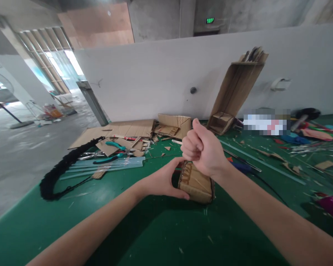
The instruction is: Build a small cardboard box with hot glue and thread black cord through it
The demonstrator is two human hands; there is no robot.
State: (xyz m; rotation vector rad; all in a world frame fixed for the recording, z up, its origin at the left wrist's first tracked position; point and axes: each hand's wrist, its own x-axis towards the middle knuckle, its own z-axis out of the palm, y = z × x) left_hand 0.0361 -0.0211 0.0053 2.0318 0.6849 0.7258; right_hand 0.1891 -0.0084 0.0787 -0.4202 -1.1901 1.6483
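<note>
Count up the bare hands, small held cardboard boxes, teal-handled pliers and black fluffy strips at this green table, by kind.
Bare hands: 2 (left hand, right hand)
Small cardboard box: 1
Teal-handled pliers: 1
Black fluffy strip: 1
Total: 5

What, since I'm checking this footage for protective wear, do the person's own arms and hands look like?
The left hand and right hand are both ungloved, with no watch or bracelet at either wrist. No ring shows, though some fingers are partly hidden. The left forearm and right forearm are bare, with no sleeve in view.
</note>
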